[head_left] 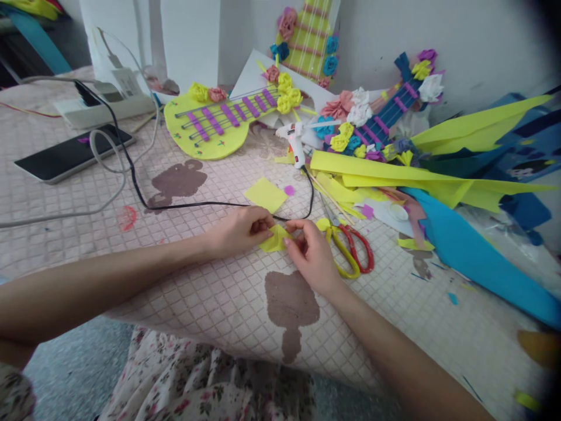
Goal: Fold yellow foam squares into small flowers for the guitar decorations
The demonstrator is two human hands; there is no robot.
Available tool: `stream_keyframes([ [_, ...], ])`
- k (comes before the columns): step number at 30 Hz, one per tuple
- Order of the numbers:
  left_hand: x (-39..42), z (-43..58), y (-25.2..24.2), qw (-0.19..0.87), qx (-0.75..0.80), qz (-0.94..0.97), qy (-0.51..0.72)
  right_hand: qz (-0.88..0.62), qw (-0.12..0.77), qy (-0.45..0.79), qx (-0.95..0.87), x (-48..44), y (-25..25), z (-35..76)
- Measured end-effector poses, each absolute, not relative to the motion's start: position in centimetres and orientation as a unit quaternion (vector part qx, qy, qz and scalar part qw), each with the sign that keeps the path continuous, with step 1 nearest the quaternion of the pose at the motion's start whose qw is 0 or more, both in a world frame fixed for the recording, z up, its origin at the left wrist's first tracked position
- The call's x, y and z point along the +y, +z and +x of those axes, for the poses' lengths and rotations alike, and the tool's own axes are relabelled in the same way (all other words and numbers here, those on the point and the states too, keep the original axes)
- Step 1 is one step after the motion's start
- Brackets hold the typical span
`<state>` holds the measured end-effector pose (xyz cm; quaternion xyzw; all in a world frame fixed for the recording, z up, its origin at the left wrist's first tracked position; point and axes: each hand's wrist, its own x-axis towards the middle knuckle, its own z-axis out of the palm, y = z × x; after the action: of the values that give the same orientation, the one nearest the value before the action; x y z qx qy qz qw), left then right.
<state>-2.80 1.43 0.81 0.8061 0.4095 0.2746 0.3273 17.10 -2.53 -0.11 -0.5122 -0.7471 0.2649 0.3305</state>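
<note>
Between my two hands is a small piece of yellow paper point(274, 240), creased and bent, held just above the quilted tablecloth. My left hand point(245, 230) pinches its left side with thumb and forefinger. On the other side, the fingertips of my right hand point(309, 248) grip the right edge. A flat yellow paper square point(265, 195) lies just beyond my left hand. Close to the right hand rest scissors point(346, 248) with red and yellow handles. Behind them a white glue gun point(295, 143) stands with its black cord running across the cloth.
A yellow paper guitar point(210, 128) and a blue one point(381, 126) lie at the back, decorated with paper flowers. Yellow strips point(394, 175) and a blue sheet point(473, 251) spread over the right side. A phone point(72, 153) and a power strip point(103, 110) are at left.
</note>
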Motion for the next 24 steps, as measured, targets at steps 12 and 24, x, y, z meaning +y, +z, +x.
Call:
stream_keyframes([
  [12, 1.61, -2.49, 1.54, 0.609, 0.412, 0.613, 0.289, -0.518, 0.411, 0.355, -0.66, -2.54, 0.09, 17.14],
  [24, 1.07, -2.51, 1.51, 0.606, 0.376, 0.654, 0.254, -0.476, 0.433, 0.427, -0.636, -2.24, -0.25, 17.23],
])
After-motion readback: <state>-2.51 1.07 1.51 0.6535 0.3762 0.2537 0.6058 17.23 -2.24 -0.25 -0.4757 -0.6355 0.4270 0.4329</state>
